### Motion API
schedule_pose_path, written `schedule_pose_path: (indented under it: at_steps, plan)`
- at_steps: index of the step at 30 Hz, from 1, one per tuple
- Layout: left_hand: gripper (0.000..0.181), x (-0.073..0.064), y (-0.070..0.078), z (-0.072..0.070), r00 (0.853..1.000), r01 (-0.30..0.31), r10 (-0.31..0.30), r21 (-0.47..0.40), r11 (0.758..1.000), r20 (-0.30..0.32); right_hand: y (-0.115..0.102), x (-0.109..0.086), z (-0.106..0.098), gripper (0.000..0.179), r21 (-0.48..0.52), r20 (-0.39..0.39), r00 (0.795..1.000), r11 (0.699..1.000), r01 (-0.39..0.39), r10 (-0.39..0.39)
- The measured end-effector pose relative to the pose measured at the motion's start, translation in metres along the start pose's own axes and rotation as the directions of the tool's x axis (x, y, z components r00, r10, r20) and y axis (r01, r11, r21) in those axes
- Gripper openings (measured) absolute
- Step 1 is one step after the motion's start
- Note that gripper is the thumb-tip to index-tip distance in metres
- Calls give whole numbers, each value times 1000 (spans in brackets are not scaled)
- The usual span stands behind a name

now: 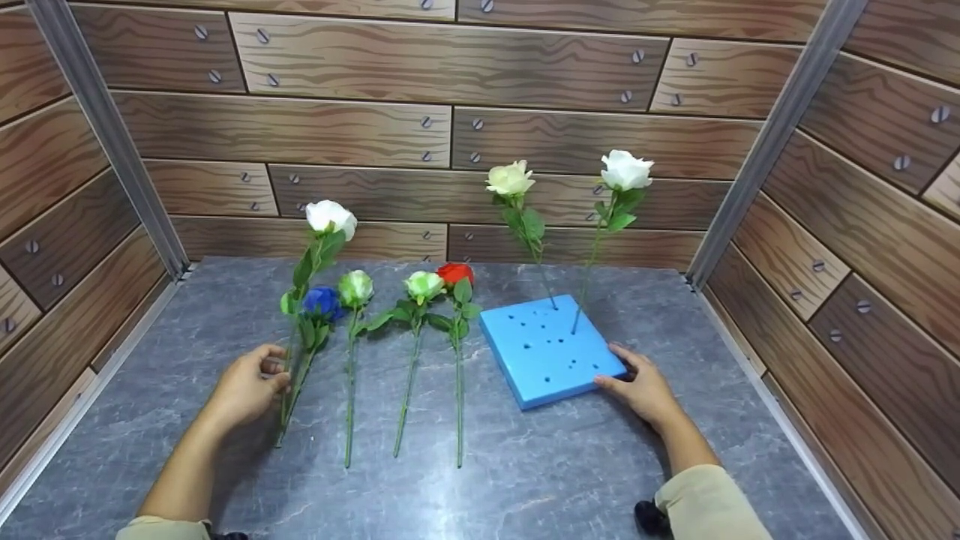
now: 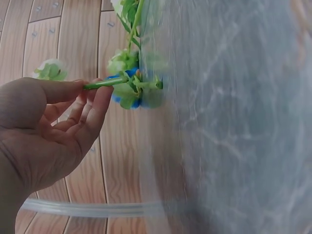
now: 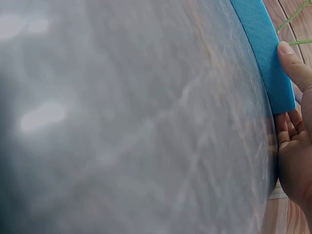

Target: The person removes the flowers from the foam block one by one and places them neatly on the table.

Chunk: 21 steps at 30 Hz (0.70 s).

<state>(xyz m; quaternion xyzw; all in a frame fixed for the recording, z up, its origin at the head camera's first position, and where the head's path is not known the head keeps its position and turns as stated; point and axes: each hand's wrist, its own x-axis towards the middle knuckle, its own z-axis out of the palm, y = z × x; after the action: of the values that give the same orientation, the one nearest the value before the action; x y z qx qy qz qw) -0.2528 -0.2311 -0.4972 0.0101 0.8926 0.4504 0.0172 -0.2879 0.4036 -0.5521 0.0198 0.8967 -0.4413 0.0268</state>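
Note:
My left hand [image 1: 247,386] pinches the green stem [image 2: 105,84] of a white rose [image 1: 330,217] between thumb and fingers. The rose stands raised, its bloom above a blue rose [image 1: 322,301] that lies on the table. At the right, my right hand [image 1: 645,390] grips the near right corner of a blue foam block [image 1: 525,360], the thumb [image 3: 292,63] on its edge. The block's top has several small holes. A cream rose [image 1: 511,180] and another white rose [image 1: 626,171] stand in it, stems leaning slightly.
Between hand and block lie a pale green rose [image 1: 355,288], a green-white rose [image 1: 424,286] and a red rose [image 1: 455,273], stems toward me. The grey marbled table [image 1: 315,495] is enclosed by wood-patterned walls [image 1: 337,60] at the back and both sides.

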Motion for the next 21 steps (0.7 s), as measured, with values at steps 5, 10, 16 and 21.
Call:
schedule_pose_path:
  at_steps: [5,10,16,21]
  plan:
    - [40,-1,-6,-3,1000,4,-4,39,999,-9,-1,0,1,93,20,-8,1000,1000,-2,2]
    - [40,0,-16,-3,999,49,-49,11,999,7,-1,-1,1,93,18,-9,1000,1000,0,1]
    - [44,1,-27,-9,991,125,-124,-22,992,45,0,-1,1,92,8,-6,1000,1000,8,-8]
    - [47,1,-31,-14,968,234,-224,-89,968,114,0,0,0,91,16,-4,1000,1000,15,-15]
